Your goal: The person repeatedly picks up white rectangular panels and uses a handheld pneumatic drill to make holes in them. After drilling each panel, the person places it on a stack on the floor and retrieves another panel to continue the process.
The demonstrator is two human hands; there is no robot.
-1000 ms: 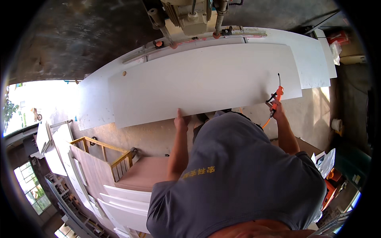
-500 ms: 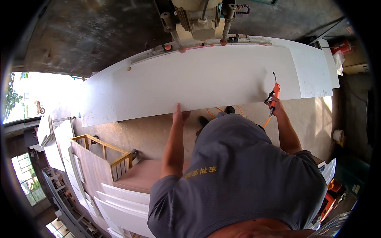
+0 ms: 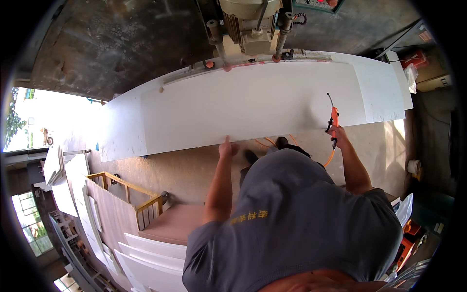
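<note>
One left hand (image 3: 226, 147) at panel's edge (image 3: 265, 134)

With our left hand (image 3: 226, 147) we touch the near edge of a long white panel (image 3: 233, 107), one digit on top. Our right hand (image 3: 336, 134) grips an orange air gun (image 3: 334, 117), its thin nozzle pointing away from us over the panel; an orange hose (image 3: 331, 157) trails below that hand. Beyond both hands, the panel lies on a pale surface (image 3: 382, 92), with a motor (image 3: 250, 31) past its far edge. Left of our left hand and nearer us, we see a yellow railing (image 3: 126, 188) and white boards (image 3: 151, 258).
</note>
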